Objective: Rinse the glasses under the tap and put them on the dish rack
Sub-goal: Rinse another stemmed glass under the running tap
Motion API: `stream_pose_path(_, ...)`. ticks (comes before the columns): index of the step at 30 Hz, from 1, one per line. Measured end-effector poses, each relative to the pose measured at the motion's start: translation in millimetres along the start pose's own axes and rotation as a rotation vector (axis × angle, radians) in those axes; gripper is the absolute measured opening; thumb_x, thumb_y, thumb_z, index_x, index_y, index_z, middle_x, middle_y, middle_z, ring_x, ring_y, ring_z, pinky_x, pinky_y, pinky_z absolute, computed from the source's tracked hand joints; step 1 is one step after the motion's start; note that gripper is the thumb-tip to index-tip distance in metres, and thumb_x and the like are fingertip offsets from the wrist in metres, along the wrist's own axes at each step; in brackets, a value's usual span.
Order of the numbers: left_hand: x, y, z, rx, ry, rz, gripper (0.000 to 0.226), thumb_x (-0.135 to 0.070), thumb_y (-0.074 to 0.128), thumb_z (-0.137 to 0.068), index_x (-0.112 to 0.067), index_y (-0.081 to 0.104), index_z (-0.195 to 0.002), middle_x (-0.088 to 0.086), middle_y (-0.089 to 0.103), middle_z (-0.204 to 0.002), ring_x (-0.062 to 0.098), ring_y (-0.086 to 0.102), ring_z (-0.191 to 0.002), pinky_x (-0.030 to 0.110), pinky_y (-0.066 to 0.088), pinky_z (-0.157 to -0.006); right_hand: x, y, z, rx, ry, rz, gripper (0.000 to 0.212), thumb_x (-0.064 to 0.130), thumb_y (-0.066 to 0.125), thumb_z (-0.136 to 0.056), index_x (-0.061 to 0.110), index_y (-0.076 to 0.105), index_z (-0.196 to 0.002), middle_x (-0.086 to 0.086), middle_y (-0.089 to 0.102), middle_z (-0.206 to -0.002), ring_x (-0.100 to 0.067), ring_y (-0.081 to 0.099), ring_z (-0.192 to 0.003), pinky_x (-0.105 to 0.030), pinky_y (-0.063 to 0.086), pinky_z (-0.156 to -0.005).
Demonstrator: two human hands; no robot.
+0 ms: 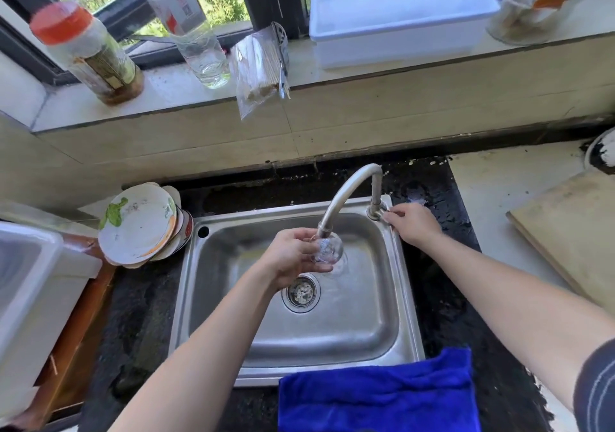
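Note:
My left hand [293,255] grips a small clear glass [327,249] right under the spout of the curved steel tap [349,188], above the steel sink [366,331]. Water runs into the glass. My right hand [412,223] holds the tap's handle at its base on the sink's back right corner. Another clear glass [206,62] stands on the windowsill. A white plastic rack [30,285] sits at the far left on the counter.
Stacked plates [139,228] lean left of the sink. A blue cloth [376,395] hangs over the sink's front edge. A wooden board [572,232] lies at right. On the sill are an orange-lidded jar [86,52], a bag of sticks [259,65] and a white tub [399,19].

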State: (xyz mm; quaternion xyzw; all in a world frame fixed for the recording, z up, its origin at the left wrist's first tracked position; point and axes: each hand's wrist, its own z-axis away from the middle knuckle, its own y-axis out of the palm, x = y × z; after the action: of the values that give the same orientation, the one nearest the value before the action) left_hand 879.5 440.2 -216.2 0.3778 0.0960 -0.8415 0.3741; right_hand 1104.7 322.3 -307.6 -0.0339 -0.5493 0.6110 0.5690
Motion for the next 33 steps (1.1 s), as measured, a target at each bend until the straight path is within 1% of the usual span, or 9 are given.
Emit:
stream_pose_path(3,-2,-7,1,-0.041,-0.028,0.056,0.032,0.018,0.051,-0.085,0.011,0.059,-0.115,0.031,0.062,-0.103,0.037,0.069,-0.071,0.039,0.061,-0.06,8,-2,26,-0.252,-0.158,0.166,0.03,0.035,0.058,-0.091,0.017,0.065,-0.113,-0.004,0.061,-0.115,-0.027,0.054,-0.109,-0.038,0.046,-0.074)
stream_pose_path(5,-3,-11,2,-0.054,-0.046,0.098,0.033,0.018,0.052,-0.084,0.009,0.06,-0.115,0.029,0.065,-0.105,0.038,0.068,-0.078,0.039,0.061,-0.063,16,4,49,-0.31,-0.374,0.138,0.025,0.029,0.061,-0.088,0.02,0.067,-0.111,0.003,0.059,-0.116,-0.02,0.052,-0.11,-0.03,0.044,-0.07)
stream_pose_path(10,-1,-15,6,-0.05,-0.073,0.08,0.027,0.016,0.055,-0.083,0.002,0.066,-0.103,0.015,0.07,-0.083,0.023,0.067,-0.063,0.032,0.06,-0.062,35,39,79,0.023,-0.635,0.22,0.049,0.042,0.068,-0.08,0.025,0.061,-0.126,0.003,0.054,-0.132,-0.02,0.044,-0.124,-0.04,0.04,-0.102)
stream_pose_path(13,2,-24,7,-0.002,-0.076,0.023,0.031,0.013,0.059,-0.081,0.003,0.066,-0.109,0.015,0.069,-0.087,0.021,0.064,-0.066,0.027,0.057,-0.063,48,53,82,0.014,-0.68,0.227,0.042,0.048,0.063,-0.082,0.027,0.065,-0.118,0.006,0.058,-0.127,-0.02,0.047,-0.121,-0.041,0.042,-0.091)
stream_pose_path(16,6,-34,7,0.035,-0.074,-0.032,0.034,0.011,0.062,-0.079,0.005,0.065,-0.113,0.016,0.067,-0.09,0.021,0.064,-0.069,0.027,0.055,-0.065,56,61,89,-0.027,-0.696,0.261,0.047,0.054,0.037,-0.086,0.024,0.07,-0.102,0.011,0.066,-0.106,-0.017,0.052,-0.106,-0.036,0.039,-0.078)
stream_pose_path(20,4,-44,5,-0.009,-0.038,-0.224,0.028,0.004,0.065,-0.082,-0.002,0.065,-0.109,0.016,0.069,-0.087,0.02,0.064,-0.07,0.027,0.052,-0.064,51,71,104,-0.01,-0.549,0.261,0.037,0.048,0.044,-0.092,0.023,0.068,-0.105,0.009,0.067,-0.1,-0.018,0.053,-0.103,-0.036,0.041,-0.078)
stream_pose_path(25,18,-62,-8,-0.175,0.121,-0.794,0.021,-0.007,0.053,-0.087,-0.011,0.066,-0.103,0.009,0.065,-0.093,0.02,0.061,-0.08,0.024,0.046,-0.063,49,79,137,-0.074,-0.293,0.182,0.028,0.038,0.054,-0.095,0.015,0.066,-0.106,0.001,0.062,-0.102,-0.02,0.051,-0.106,-0.033,0.036,-0.076)
stream_pose_path(29,35,-73,-9,-0.107,0.228,-1.228,0.03,-0.008,0.046,-0.083,-0.01,0.066,-0.106,0.01,0.069,-0.107,0.029,0.062,-0.102,0.028,0.047,-0.08,51,90,168,-0.128,-0.108,0.06,0.023,0.036,0.057,-0.095,0.023,0.054,-0.075,0.01,0.051,-0.081,-0.02,0.05,-0.102,-0.031,0.032,-0.069)
stream_pose_path(33,50,-64,-5,0.04,0.329,-1.485,0.029,-0.012,0.048,-0.085,-0.012,0.063,-0.11,0.007,0.064,-0.117,0.028,0.056,-0.111,0.032,0.047,-0.085,43,94,209,-0.288,0.042,-0.016,0.029,0.043,0.055,-0.093,0.016,0.064,-0.097,0.0,0.06,-0.095,-0.02,0.053,-0.099,-0.033,0.04,-0.069)
